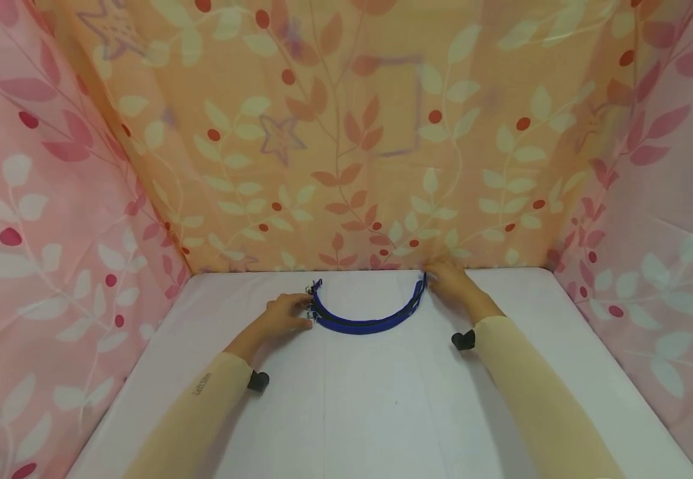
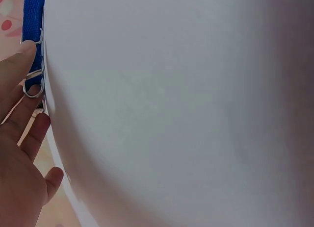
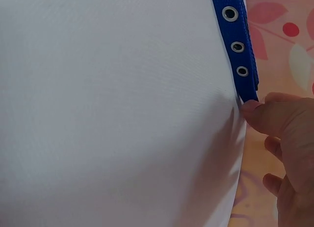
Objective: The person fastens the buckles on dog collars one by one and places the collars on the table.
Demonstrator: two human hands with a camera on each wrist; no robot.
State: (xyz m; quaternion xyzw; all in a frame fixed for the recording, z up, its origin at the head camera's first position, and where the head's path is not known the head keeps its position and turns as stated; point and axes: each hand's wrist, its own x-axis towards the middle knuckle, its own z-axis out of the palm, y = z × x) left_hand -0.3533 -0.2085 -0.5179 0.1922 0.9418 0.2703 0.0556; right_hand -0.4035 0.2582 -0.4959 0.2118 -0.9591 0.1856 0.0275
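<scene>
A blue collar (image 1: pixel 358 327) with dark bands along its inner side lies in a U-shaped curve on the white surface. Its left end carries a metal buckle and ring (image 2: pixel 33 88), and my left hand (image 1: pixel 286 313) holds it there, thumb over the strap and fingertips at the ring. At the other end, my right hand (image 1: pixel 455 285) pinches the tip between thumb and forefinger. Metal-rimmed eyelets run along the blue strap (image 3: pixel 229 33) in the right wrist view. The other fingers of both hands stay off the strap.
White cloth (image 1: pixel 370 399) covers the table. An orange leaf-patterned curtain (image 1: pixel 346 133) rises right behind the collar, and pink patterned curtains (image 1: pixel 34 199) stand at both sides. Small black wrist devices (image 1: pixel 258 381) sit at both cuffs.
</scene>
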